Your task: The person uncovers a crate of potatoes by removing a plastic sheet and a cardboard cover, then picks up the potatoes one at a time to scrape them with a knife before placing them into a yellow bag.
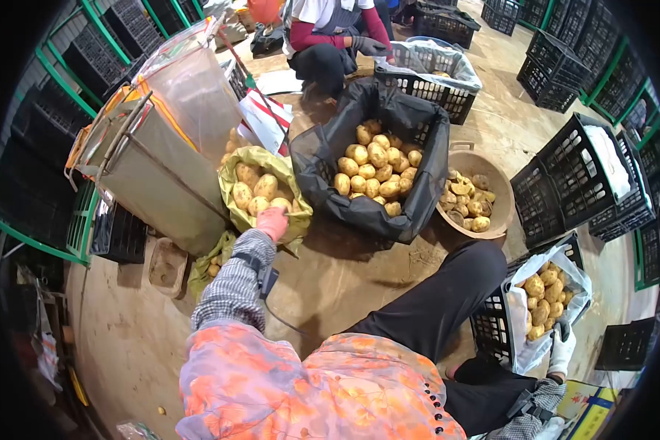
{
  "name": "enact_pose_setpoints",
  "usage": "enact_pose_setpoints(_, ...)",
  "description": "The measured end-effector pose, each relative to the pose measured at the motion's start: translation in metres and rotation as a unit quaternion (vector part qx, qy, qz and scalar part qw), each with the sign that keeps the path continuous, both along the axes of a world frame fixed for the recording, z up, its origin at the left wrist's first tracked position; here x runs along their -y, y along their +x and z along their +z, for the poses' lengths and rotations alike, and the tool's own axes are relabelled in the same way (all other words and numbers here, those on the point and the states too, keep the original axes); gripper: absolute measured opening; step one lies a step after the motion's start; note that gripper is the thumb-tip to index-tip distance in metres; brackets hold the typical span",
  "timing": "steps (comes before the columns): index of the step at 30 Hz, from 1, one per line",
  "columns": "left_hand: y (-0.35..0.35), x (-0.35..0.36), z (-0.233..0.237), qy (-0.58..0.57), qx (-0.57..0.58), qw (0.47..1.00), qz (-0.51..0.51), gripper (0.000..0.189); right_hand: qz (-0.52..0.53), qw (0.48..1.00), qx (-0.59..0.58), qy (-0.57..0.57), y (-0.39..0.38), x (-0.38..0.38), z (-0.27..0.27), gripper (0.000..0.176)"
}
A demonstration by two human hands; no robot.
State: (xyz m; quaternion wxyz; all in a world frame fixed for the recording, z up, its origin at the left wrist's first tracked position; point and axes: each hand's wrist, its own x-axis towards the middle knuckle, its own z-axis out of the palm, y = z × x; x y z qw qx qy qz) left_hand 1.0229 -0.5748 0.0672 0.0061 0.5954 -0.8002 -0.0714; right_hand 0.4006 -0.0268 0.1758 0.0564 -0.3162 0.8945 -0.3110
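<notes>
My left hand (273,223), in a pink glove, reaches to the front edge of a yellow-green sack (298,221) of large potatoes (266,185); what its fingers hold, if anything, is hidden. At the lower right my right hand (562,347), in a white and dark glove, is at the side of a black crate (491,328) lined with white plastic and filled with potatoes (546,312). Its fingers are too hidden to read. Between the two, farther forward, stands a black-lined crate (319,165) of potatoes (378,155).
A brown basin (500,183) of cut potatoes is right of the black-lined crate. A co-worker (330,44) crouches ahead beside a white-lined crate (425,89). A mesh-sided frame (161,172) stands left, near a small tray (167,270). Black crates (565,183) stand right.
</notes>
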Motion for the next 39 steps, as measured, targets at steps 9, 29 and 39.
enact_pose_setpoints(9, 0.091, 0.012, 0.083, -0.077, -0.613, 0.764, 0.187, 0.011, -0.017, 0.999, 0.040, 0.025, -0.017, -0.007, -0.009, 0.019)
enact_pose_setpoints(29, 0.076, 0.043, 0.046, -0.061, -0.498, 0.831, 0.238, 0.016, -0.059, 0.990, 0.113, -0.066, -0.004, -0.030, -0.003, 0.026)
enact_pose_setpoints(39, 0.063, -0.011, 0.034, -0.043, -0.405, 0.906, 0.114, 0.011, -0.083, 0.970, 0.160, -0.164, 0.015, -0.005, 0.011, 0.026)
